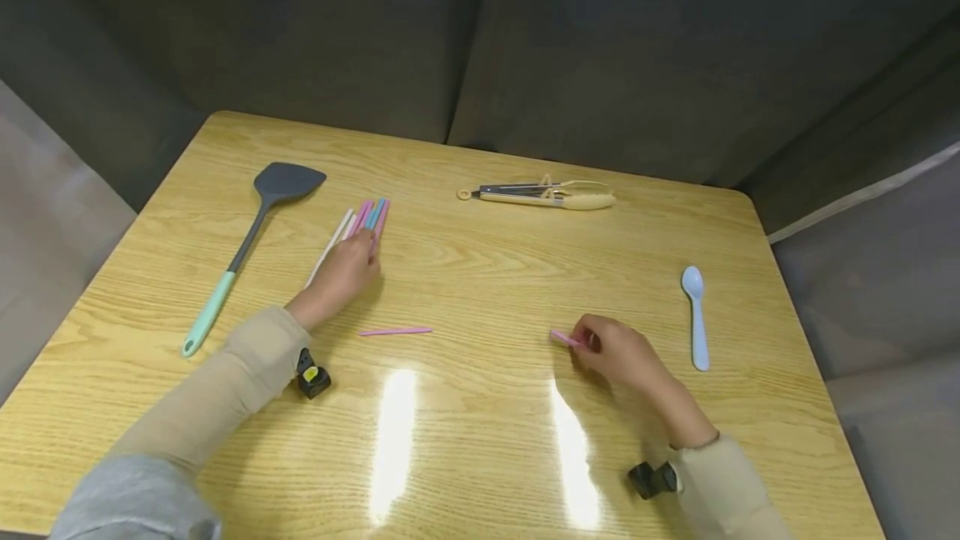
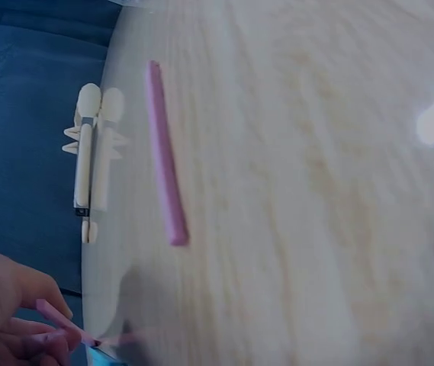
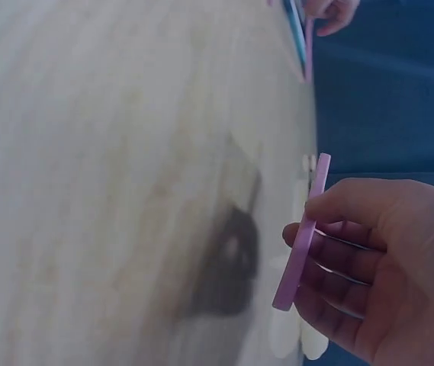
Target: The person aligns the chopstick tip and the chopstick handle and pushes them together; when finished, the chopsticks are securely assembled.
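Observation:
In the head view my left hand (image 1: pixel 345 267) is at a group of pink, blue and white sticks (image 1: pixel 363 215) on the left of the table. Its thumb and fingers pinch a pink stick (image 2: pixel 58 319), seen in the left wrist view; the hand covers the lower ends of several sticks. Farther right, my right hand (image 1: pixel 617 348) holds another pink stick (image 3: pixel 303 236) between thumb and fingertips, just above the table, where its shadow falls. One more pink stick (image 1: pixel 396 331) lies crosswise on the table between the hands.
A grey spatula (image 1: pixel 255 227) with a mint handle lies at the left. Cream-tipped tongs (image 1: pixel 536 194) lie near the far edge, and a light blue spoon (image 1: pixel 697 315) is right of my right hand. Dark curtains (image 1: pixel 480 40) hang behind the wooden table (image 1: pixel 480 457).

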Tool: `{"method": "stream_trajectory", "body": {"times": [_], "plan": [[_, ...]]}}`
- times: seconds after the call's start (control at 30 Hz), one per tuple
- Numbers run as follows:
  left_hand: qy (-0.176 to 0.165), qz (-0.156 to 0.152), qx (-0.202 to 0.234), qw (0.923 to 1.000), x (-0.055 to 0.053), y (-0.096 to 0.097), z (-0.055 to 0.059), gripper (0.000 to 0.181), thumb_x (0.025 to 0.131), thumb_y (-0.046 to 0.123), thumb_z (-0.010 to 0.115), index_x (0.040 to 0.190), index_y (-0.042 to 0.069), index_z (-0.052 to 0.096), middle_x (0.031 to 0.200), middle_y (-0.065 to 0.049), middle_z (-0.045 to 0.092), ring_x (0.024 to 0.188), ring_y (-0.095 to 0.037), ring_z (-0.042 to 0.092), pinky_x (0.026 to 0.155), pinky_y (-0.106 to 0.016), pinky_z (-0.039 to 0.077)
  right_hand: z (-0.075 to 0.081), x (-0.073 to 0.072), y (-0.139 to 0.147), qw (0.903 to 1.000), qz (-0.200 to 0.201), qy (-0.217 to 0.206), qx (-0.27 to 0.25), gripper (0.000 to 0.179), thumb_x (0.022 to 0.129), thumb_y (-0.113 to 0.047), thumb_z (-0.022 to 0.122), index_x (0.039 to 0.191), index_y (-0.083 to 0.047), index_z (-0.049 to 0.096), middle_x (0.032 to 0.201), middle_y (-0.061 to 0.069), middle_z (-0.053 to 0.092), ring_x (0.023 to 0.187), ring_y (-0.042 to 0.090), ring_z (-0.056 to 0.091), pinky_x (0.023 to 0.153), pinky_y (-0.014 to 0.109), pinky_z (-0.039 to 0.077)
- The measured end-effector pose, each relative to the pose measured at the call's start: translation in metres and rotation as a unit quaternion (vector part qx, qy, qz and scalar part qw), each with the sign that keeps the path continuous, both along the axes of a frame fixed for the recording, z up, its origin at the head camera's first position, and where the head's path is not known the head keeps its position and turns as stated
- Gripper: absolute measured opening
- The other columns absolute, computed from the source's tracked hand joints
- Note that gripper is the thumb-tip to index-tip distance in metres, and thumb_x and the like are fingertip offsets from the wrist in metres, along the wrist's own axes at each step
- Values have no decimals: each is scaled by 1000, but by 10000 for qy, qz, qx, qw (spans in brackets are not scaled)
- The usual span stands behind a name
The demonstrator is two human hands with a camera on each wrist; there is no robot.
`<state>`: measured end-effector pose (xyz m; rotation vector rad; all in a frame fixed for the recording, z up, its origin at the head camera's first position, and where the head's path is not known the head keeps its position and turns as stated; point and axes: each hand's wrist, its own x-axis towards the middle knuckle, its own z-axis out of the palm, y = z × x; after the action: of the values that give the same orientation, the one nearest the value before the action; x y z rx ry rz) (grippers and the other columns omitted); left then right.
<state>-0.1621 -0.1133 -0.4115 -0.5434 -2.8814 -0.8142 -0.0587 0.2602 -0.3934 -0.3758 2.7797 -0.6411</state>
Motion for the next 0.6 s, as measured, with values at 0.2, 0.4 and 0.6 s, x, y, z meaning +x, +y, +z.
{"method": "stream_trajectory", "body": {"times": [0.2,0.4,0.6], "plan": [[192,-178,-260,9993,1,-5,-10,10,75,-10,49,72,-1,48,59,-8,43,52,-18,39,44,-28,37,10,-7,-2,9998,-27,125,-138,8,81,-9,63,87,-9,58,69,-2,53,59,11,46,49,26,38],[393,-323,-628,9967,3,-6,-16,10,73,-13,49,81,-8,54,59,-9,46,51,-17,40,42,-25,36,14,-11,-4,9994,25,284,-198,8,81,-9,63,87,-8,58,70,-2,53,60,11,46,49,26,38],[688,-201,-1019,9922,4,-5,-21,17,72,-10,55,88,-11,54,64,-15,53,53,-24,49,44,-31,43,16,-12,-5,9991,12,312,-275,8,82,-9,63,88,-9,59,71,-2,54,60,11,46,49,26,38]]}}
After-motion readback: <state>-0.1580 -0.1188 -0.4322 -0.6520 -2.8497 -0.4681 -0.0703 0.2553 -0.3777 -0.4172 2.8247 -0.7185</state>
